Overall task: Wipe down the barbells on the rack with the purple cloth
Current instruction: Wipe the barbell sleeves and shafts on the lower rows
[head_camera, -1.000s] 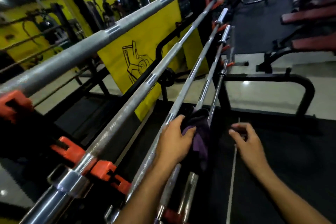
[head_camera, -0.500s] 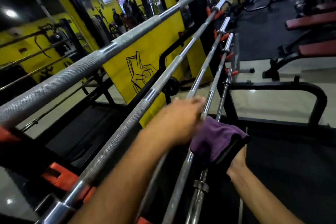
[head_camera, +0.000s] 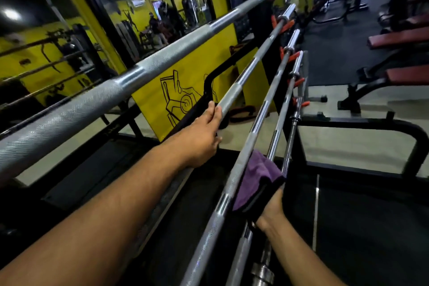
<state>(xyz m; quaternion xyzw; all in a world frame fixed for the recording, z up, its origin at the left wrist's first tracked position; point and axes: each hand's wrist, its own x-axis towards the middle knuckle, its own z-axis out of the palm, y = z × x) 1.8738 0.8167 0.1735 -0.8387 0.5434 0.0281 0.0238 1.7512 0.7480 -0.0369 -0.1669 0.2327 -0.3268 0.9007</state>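
Several steel barbells lie side by side on a rack and run away to the upper right. My left hand grips the second barbell from the top, fingers curled over its shaft. The purple cloth is draped over the fourth barbell, just right of the third barbell. From below, my right hand holds the cloth around that bar; the cloth hides most of its fingers.
The thick top barbell crosses the upper left. Orange rack hooks hold the far bar ends. A yellow panel and a mirror stand to the left, a black floor rail and red benches to the right.
My left hand let go of the cloth and moved up and left onto the second barbell. My right hand took the cloth and now holds it around the fourth bar.
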